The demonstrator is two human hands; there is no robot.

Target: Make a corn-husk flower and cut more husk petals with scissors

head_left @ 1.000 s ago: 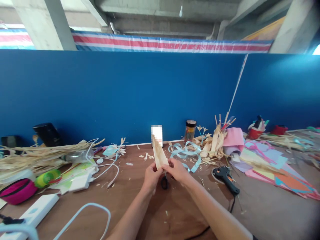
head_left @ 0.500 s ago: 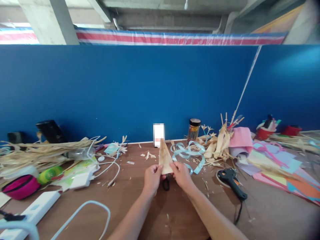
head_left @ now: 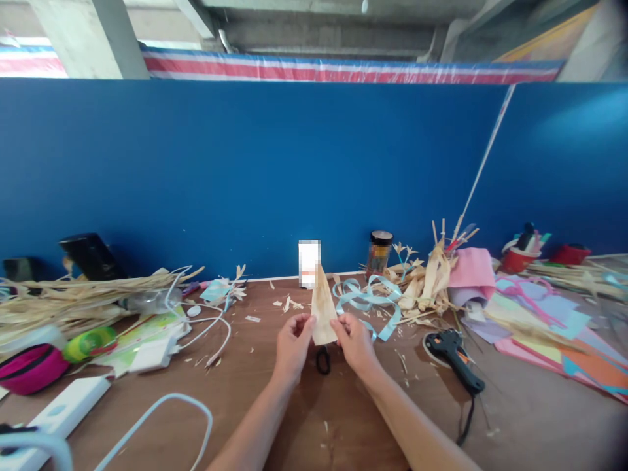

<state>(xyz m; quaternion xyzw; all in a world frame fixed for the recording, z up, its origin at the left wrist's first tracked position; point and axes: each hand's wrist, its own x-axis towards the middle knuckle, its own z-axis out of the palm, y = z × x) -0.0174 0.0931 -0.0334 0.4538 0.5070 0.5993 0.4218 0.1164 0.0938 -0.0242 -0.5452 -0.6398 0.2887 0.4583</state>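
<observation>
Husk strip [head_left: 324,311] points away from 2 hands [head_left: 324,340], long axis near-upright.

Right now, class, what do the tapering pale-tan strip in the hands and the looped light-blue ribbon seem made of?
Tapering pale-tan strip: probably dried husk or leaf, matte, judging by its uneven, streaky colour.
Looped light-blue ribbon: perhaps satin or plastic, with a slight sheen, since its curls show paler highlights.

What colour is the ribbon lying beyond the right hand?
The ribbon is light blue, seen best in the head view.
</observation>
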